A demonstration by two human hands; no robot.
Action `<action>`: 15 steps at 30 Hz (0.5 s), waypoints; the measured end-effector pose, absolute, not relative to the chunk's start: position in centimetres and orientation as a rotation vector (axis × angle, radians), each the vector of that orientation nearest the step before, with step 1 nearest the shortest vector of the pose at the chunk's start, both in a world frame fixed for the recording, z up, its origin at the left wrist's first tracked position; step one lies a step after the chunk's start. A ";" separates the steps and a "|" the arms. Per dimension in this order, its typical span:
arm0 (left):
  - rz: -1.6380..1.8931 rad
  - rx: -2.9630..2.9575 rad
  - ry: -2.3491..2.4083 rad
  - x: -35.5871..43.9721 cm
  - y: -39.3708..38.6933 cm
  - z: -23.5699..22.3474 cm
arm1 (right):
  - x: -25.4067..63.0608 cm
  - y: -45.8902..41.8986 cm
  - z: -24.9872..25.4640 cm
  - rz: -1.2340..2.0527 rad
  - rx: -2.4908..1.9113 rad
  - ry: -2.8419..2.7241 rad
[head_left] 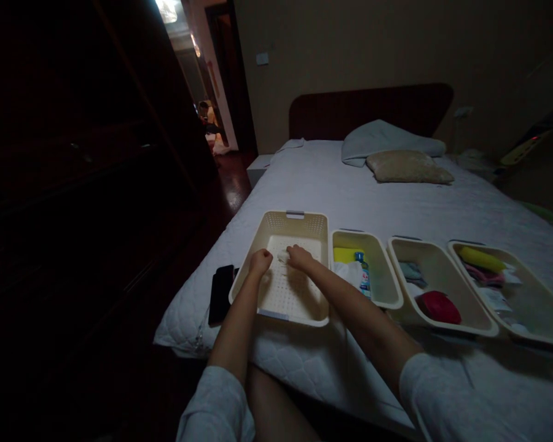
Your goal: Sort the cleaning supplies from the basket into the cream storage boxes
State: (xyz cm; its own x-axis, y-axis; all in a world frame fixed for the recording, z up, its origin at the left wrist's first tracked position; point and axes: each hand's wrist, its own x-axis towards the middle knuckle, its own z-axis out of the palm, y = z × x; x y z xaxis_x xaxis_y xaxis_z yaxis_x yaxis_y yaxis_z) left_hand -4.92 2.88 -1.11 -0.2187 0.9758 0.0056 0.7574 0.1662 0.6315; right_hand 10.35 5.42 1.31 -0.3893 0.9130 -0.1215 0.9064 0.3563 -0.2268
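Status: the work appears to be at an early stage for the basket point(281, 298) and further along for the three bins beside it. The first bin point(383, 270) holds a bottle point(362, 270), a white cloth point(349, 272) and a yellow article point(348, 254). The middle bin point(442, 270) holds a red pouch point(440, 307) and a folded cloth point(412, 273). The end bin point(529, 301) holds a yellow roll point(482, 259) and a pink cloth point(488, 277). In the basket, only a small white item point(283, 256) is visible; on this evidence, the basket is the part left to deal with.

Location: the basket rests upright near the foot of the bed point(313, 184), between a black flat device point(221, 294) and the first bin.

Orientation: the basket's long axis runs away from the person toward the headboard point(368, 113); the open top faces up, with a grip at each short end. The white item's own axis is too small to determine.

Fingers: the left hand point(260, 262) is curled into a fist above the basket; whether it encloses anything cannot be told. The right hand point(299, 256) appears to pinch the white item between its fingertips.
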 end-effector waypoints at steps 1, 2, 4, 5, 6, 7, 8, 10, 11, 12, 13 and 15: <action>0.734 1.647 2.035 -5.0 2.9 -1.2 | 9.8 5.4 0.9 0.382 -1.729 -2.576; 0.731 1.654 2.025 -5.1 2.8 -1.3 | 9.3 5.5 0.5 0.360 -1.730 -2.584; 0.717 1.669 2.012 -5.2 2.7 -1.4 | 8.6 5.6 -0.5 0.323 -1.726 -2.598; 0.693 1.683 2.013 -5.1 2.6 -1.5 | 8.5 5.7 -1.0 0.317 -1.729 -2.607; 0.660 1.707 2.013 -5.1 2.5 -1.5 | 8.4 5.8 -1.5 0.318 -1.738 -2.618; 0.622 1.735 2.014 -5.0 2.5 -1.5 | 8.5 5.9 -2.0 0.325 -1.750 -2.630; 0.584 1.764 2.014 -4.9 2.4 -1.4 | 8.6 6.0 -2.4 0.332 -1.762 -2.641; 0.531 1.808 2.011 -4.7 2.4 -1.1 | 8.9 6.3 -3.2 0.343 -1.776 -2.662; 0.520 1.814 2.013 -4.7 2.4 -1.0 | 9.1 6.5 -3.4 0.345 -1.776 -2.671; 0.511 1.809 2.021 -4.7 2.4 -0.9 | 9.2 6.6 -3.6 0.347 -1.773 -2.678; 0.503 1.796 2.036 -4.7 2.4 -0.8 | 9.3 6.6 -3.7 0.352 -1.767 -2.685; 0.494 1.770 2.064 -4.7 2.3 -0.7 | 9.4 6.7 -3.8 0.369 -1.752 -2.688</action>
